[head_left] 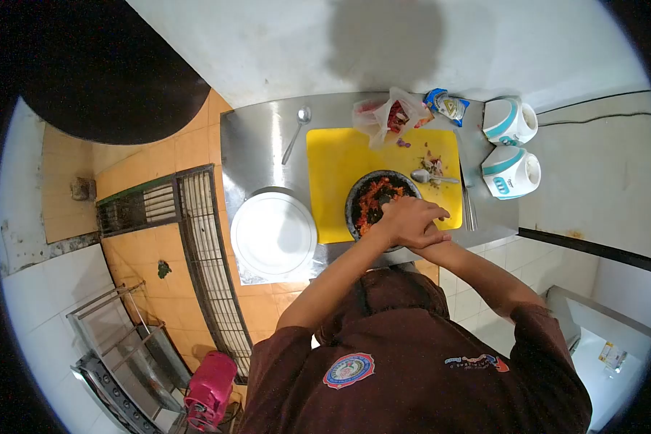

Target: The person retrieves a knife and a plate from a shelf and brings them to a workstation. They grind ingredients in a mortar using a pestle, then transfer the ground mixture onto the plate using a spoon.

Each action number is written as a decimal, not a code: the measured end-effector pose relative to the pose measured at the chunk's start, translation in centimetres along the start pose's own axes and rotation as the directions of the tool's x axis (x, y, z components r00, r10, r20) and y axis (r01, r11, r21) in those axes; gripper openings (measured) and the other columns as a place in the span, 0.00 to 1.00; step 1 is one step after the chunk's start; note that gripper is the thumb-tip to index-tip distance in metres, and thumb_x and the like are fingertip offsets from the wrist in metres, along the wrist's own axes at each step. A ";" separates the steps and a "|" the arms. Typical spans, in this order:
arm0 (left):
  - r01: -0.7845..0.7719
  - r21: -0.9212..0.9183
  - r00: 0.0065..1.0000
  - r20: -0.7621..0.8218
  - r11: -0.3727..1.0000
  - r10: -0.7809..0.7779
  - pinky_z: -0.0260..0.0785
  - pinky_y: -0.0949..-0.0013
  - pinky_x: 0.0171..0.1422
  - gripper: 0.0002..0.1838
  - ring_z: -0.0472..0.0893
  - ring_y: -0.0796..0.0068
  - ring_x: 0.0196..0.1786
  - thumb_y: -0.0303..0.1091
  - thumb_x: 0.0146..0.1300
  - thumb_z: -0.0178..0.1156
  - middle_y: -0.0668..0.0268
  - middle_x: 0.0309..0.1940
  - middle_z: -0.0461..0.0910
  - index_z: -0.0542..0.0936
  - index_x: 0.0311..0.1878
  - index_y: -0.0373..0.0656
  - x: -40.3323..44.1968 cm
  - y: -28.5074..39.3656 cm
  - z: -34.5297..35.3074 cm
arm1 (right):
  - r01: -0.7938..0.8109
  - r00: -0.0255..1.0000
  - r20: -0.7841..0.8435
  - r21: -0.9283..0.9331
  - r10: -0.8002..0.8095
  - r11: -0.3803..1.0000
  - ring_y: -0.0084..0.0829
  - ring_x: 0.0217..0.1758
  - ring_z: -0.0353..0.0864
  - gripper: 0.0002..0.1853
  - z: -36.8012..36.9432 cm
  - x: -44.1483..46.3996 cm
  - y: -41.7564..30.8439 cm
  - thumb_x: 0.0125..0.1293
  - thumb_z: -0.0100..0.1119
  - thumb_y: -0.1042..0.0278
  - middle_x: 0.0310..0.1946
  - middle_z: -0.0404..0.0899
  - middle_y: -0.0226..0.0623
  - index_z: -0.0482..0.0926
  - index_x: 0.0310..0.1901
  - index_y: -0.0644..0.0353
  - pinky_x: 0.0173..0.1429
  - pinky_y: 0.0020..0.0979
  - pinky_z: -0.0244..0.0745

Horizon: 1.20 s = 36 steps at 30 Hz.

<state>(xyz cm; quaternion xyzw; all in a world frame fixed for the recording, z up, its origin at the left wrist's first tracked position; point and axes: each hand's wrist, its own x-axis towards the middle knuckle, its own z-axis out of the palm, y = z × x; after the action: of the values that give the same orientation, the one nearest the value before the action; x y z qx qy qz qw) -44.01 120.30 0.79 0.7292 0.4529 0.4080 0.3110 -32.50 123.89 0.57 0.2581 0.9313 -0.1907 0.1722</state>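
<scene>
A dark stone mortar (pixel 351 206) sits on the yellow cutting board (pixel 333 159), with crushed red and orange pieces (pixel 372 195) inside. My left hand (pixel 411 219) lies across the front right of the mortar, its fingers stretched out to the right. Beneath it is my right hand (pixel 428 244), mostly covered, with its fingers hidden. Whatever the right hand grips, if anything, cannot be seen. Right of the mortar, a metal spoon (pixel 430 176) lies beside scraps of peel (pixel 432 163). A plastic bag (pixel 372 119) with red contents rests at the board's back edge.
White plates (pixel 273 233) stand on the left of the metal table (pixel 257 159), and another spoon (pixel 296 134) lies behind them. A blue packet (pixel 447 106) is at the back. Cutlery (pixel 470 210) lies along the board's right side, near two white-and-teal appliances (pixel 510 121).
</scene>
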 end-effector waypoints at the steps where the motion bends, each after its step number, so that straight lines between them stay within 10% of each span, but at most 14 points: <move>1: 0.004 -0.006 1.000 -0.013 1.000 -0.004 0.79 0.52 0.47 0.30 0.87 0.52 0.42 0.64 0.64 0.60 0.58 0.39 0.87 0.87 0.49 0.45 -0.1 -0.1 0.2 | 0.000 1.000 0.002 -0.003 0.000 1.000 0.58 0.53 0.83 0.24 0.0 0.0 0.0 0.70 0.60 0.56 0.51 0.83 0.53 0.73 0.66 0.52 0.57 0.56 0.78; 8: -0.019 -0.018 0.946 -0.323 1.000 0.012 0.79 0.55 0.40 0.22 0.88 0.55 0.37 0.55 0.62 0.65 0.59 0.32 0.88 0.88 0.40 0.44 -1.2 -0.7 1.1 | -0.019 1.000 0.008 -0.046 0.019 0.999 0.58 0.55 0.82 0.25 0.4 -0.4 -0.2 0.70 0.60 0.55 0.52 0.83 0.53 0.73 0.66 0.51 0.58 0.55 0.77; 21: 0.209 0.240 0.970 -0.176 0.948 -0.169 0.75 0.45 0.41 0.23 0.86 0.49 0.36 0.56 0.70 0.56 0.53 0.30 0.86 0.88 0.38 0.45 5.9 2.7 2.5 | -0.071 0.990 0.116 -0.054 0.076 0.996 0.56 0.57 0.81 0.25 -2.6 -2.1 3.6 0.70 0.60 0.55 0.54 0.82 0.52 0.74 0.66 0.51 0.60 0.55 0.76; 36: 0.215 0.050 0.971 -0.114 0.975 -0.208 0.77 0.47 0.48 0.24 0.87 0.51 0.43 0.59 0.73 0.53 0.57 0.39 0.88 0.88 0.44 0.50 1.5 4.2 0.8 | -0.054 0.998 0.002 -0.186 0.055 0.981 0.55 0.60 0.79 0.25 0.3 0.3 -0.8 0.69 0.60 0.54 0.56 0.81 0.52 0.74 0.66 0.51 0.63 0.55 0.74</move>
<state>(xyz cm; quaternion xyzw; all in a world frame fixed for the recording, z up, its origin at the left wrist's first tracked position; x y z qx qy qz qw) -41.23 119.94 4.34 0.6629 0.5566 0.3971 0.3053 -33.16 123.28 0.42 0.2658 0.9369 -0.0993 0.2040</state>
